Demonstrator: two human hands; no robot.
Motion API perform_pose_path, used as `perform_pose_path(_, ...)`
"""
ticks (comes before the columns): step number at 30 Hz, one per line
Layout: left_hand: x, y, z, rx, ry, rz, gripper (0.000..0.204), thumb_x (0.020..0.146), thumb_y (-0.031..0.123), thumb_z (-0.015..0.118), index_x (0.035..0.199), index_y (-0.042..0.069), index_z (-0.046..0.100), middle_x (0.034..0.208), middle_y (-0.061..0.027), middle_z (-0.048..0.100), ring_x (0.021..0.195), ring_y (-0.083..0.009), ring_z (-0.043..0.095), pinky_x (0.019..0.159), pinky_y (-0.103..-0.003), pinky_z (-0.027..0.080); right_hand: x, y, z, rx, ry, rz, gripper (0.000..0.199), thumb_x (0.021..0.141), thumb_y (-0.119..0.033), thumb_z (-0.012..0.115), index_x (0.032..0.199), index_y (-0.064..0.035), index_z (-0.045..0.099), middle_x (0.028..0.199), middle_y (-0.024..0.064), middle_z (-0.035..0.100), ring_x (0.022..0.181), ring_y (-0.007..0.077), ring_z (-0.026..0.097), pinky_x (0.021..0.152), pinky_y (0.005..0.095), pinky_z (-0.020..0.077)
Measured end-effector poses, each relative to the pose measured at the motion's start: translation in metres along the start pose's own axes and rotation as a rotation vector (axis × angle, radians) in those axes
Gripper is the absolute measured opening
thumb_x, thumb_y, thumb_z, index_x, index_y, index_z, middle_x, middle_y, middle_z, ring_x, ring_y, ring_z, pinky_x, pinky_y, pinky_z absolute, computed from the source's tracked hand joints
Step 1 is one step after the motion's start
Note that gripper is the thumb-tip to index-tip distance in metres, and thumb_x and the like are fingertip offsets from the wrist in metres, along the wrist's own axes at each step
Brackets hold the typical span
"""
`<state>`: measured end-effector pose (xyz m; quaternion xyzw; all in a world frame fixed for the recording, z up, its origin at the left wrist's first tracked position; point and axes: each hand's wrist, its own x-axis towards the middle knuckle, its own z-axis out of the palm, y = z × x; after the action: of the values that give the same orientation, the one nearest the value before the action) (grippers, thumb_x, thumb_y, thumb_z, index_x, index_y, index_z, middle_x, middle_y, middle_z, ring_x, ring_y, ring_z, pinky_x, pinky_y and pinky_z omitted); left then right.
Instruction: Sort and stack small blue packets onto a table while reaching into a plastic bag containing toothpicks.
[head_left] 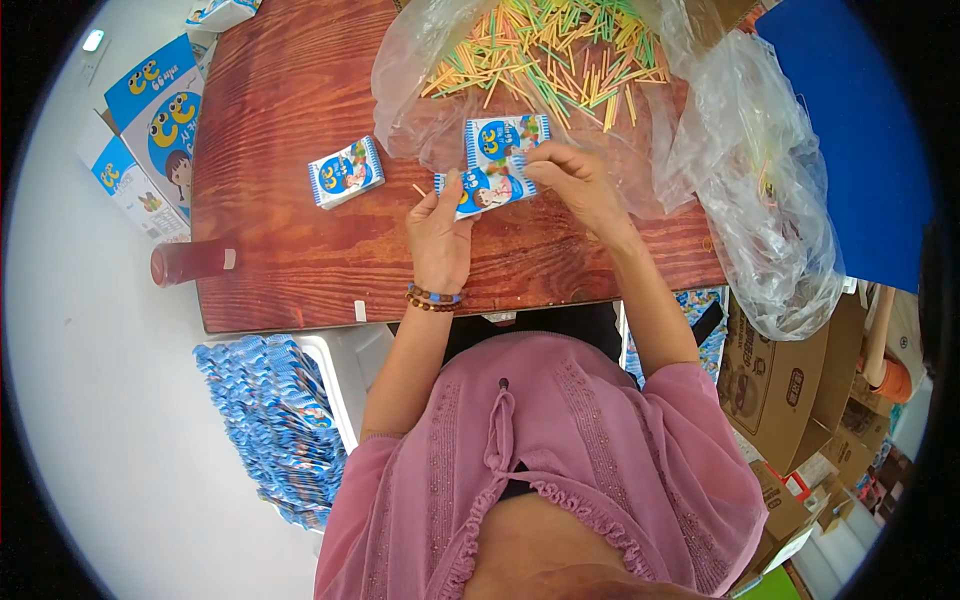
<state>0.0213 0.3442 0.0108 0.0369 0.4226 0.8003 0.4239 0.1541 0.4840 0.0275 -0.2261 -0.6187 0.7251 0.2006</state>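
1. The left hand (pixel 438 232) and the right hand (pixel 575 180) hold 1 small blue-and-white box (pixel 490 190) between them, just above the centre of the frame, low over the wooden table (pixel 270 200).
2. The left fingers are closed on the box's lower left end, thumb on top. The right fingers pinch its upper right end; whether they also hold a stick I cannot tell.
3. The box's long axis runs across the frame, tilted slightly, left end lower and right end higher. Its printed face points up at the camera.
4. A second box (pixel 507 133) lies just above it, touching or nearly touching, partly on the clear plastic bag (pixel 560 110). A third box (pixel 346 172) lies apart to the left, tilted the same way.
5. Coloured sticks (pixel 540 55), yellow, green and orange, are heaped on the bag at the upper centre. 1 loose stick (pixel 419 189) lies on the wood just beside the left thumb.
6. Judged risks: the box is light card, so a tight pinch could crush an end. The slack bag under the right wrist could drag and scatter the sticks. The loose stick could roll off the table's near edge.
7. A stack of flat blue packets (pixel 270 420) sits at the lower left, cardboard cartons (pixel 790 390) at the lower right, and a red bottle (pixel 190 262) lies at the table's left edge.
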Motion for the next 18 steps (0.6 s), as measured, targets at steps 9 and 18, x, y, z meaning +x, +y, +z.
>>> perform_pose_path(9,-0.006,0.002,-0.002,-0.054,-0.026,-0.123,0.016,0.092,0.019,0.061,0.094,0.003,0.066,0.091,-0.0055,0.068,0.078,-0.0112,0.064,0.064,-0.025,0.048,-0.008,-0.019,0.011,-0.542,-0.203,-0.401,0.027,0.076,-0.016,0.074,0.098,-0.0033,0.064,0.131,0.0076,0.049,0.123,0.0263,0.045,0.103,0.0383,0.0327)
perform_pose_path(18,-0.015,-0.002,-0.028,-0.054,0.057,-0.115,0.019,0.093,0.022,0.06,0.093,0.004,0.066,0.093,-0.0039,0.068,0.083,-0.0107,0.064,0.07,-0.026,0.049,0.015,0.001,-0.002,-0.242,-0.326,-0.244,0.017,0.086,-0.018,0.065,0.098,-0.0065,0.071,0.115,0.0079,0.062,0.108,0.0185,0.055,0.094,0.0327,0.0416)
